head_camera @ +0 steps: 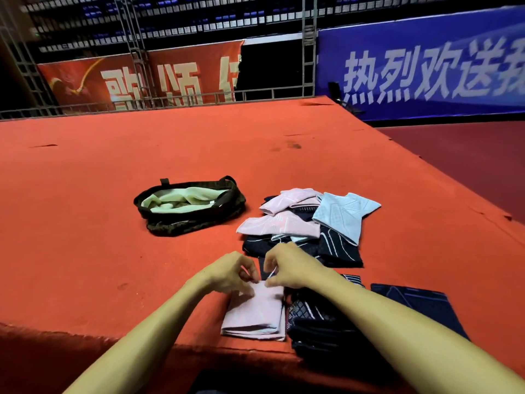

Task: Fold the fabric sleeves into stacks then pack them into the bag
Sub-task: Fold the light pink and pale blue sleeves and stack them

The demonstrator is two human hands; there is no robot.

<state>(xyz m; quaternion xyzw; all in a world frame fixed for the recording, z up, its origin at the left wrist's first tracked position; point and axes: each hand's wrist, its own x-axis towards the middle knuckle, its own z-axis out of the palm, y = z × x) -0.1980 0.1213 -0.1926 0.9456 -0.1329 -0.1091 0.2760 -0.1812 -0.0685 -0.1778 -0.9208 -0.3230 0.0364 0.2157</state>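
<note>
Pinching pink sleeve (pixel 255 311) far edge: left hand (pixel 231 273), right hand (pixel 287 267).

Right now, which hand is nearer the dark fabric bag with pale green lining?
Left. The left hand is in front of the dark bag, slightly right; the right hand lies further right. Both pinch the folded pink fabric sleeve's far edge.

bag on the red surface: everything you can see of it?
The bag is a soft, dark brown fabric pouch slumped on the red surface, mouth open upward, pale green lining bunched inside. A dark strap runs along its rim, with a tab at the back. It sits left of the loose sleeve pile, apart from it; nothing else touches it.
</note>
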